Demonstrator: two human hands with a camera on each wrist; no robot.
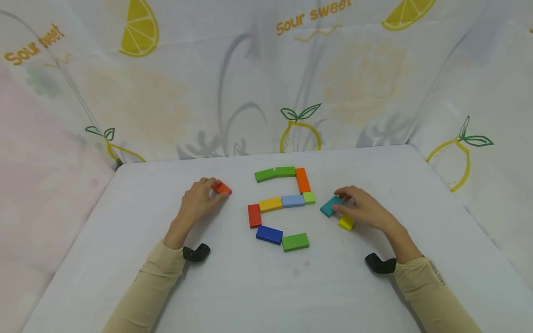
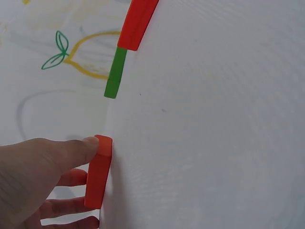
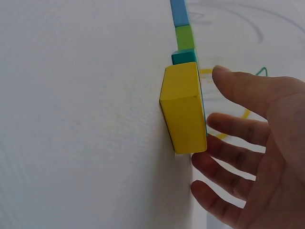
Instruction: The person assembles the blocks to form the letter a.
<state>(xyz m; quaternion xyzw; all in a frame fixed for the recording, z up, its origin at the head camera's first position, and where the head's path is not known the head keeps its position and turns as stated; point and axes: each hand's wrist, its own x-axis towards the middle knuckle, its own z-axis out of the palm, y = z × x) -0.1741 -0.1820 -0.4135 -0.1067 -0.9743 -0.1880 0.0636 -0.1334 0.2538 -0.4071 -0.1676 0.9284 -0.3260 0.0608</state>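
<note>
In the head view my left hand (image 1: 199, 200) holds a red-orange block (image 1: 222, 188) at the left of the table. The left wrist view shows the thumb on one end of this block (image 2: 98, 174) and fingers behind it. My right hand (image 1: 361, 206) is spread over a teal block (image 1: 331, 206), which lies flat on the table. In the right wrist view that hand's thumb and fingers stand apart with nothing gripped. Beneath the right hand sits a yellow block (image 1: 345, 223), which hides most of the teal block (image 3: 184, 57) in the right wrist view.
Between the hands, flat blocks form an S-like line turning back on itself: green (image 1: 285, 172), orange (image 1: 302, 180), light green (image 1: 309, 198), light blue (image 1: 293, 200), yellow-orange (image 1: 270, 204), red (image 1: 254, 216), dark blue (image 1: 269, 235) and green (image 1: 295, 242). A patterned cloth (image 1: 166, 92) hangs behind the table.
</note>
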